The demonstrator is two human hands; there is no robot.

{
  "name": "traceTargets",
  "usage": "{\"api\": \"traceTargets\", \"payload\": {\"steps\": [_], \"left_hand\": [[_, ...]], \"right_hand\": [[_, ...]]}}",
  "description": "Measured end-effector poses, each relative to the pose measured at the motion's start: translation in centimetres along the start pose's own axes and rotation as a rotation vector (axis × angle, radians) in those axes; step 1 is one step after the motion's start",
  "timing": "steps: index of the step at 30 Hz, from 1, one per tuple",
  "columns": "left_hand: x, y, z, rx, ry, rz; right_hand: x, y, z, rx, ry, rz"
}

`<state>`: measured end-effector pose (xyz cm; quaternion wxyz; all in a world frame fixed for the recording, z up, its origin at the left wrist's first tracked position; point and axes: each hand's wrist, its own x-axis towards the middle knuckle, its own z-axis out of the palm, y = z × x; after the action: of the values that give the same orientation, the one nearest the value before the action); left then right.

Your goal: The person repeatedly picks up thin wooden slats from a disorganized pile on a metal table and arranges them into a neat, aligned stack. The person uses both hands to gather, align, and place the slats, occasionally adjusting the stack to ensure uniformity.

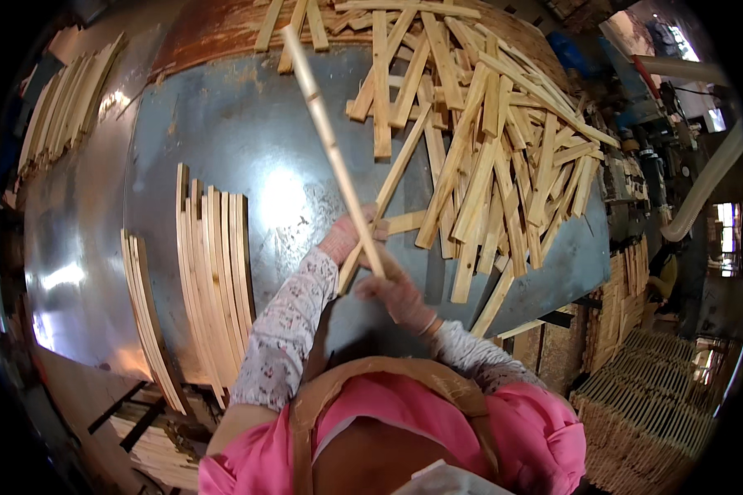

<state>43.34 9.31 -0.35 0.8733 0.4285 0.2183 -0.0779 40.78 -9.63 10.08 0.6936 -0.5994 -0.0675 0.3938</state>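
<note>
- Right hand (400, 299) clamped on the near end of a stick (333, 153), which points far across the centre.
- Left hand (341, 238) just beside it; grip unclear.
- Left rows (215, 280), aligned, look done.
- Right pile (456, 157), jumbled, seems left.

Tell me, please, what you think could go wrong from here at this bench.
The long wooden strip at the right hand reaches well out over the metal table, so a swing might knock the pile of strips. That pile lies loose and crisscrossed, so pulling one piece could make others slide. The leftmost bundle seems to poke past the near edge, so a bump might dislodge it.
</note>
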Motion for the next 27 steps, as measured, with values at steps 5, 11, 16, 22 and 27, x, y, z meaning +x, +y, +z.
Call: {"api": "traceTargets", "payload": {"steps": [5,11,16,22,27], "left_hand": [[-4.0,-0.2,1.9,-0.147,0.079,0.040],[-10.1,0.7,2.0,-0.006,0.268,0.065],[-18.4,-4.2,-1.2,0.911,0.608,0.018],[-31.6,-12.4,-6.8,1.729,1.079,0.138],[-29.1,-8.9,-7.6,0.817,0.978,0.390]], "right_hand": [[-3.1,2.9,-0.3,0.201,-0.028,-0.047],[-4.4,2.5,3.3,-1.074,-0.199,0.328],[4.8,5.1,-3.6,-1.118,-0.168,-0.736],[23.8,-5.7,-4.4,-1.298,0.648,-0.297],[26.8,-5.3,-5.1,-0.848,0.611,-0.005]]}}
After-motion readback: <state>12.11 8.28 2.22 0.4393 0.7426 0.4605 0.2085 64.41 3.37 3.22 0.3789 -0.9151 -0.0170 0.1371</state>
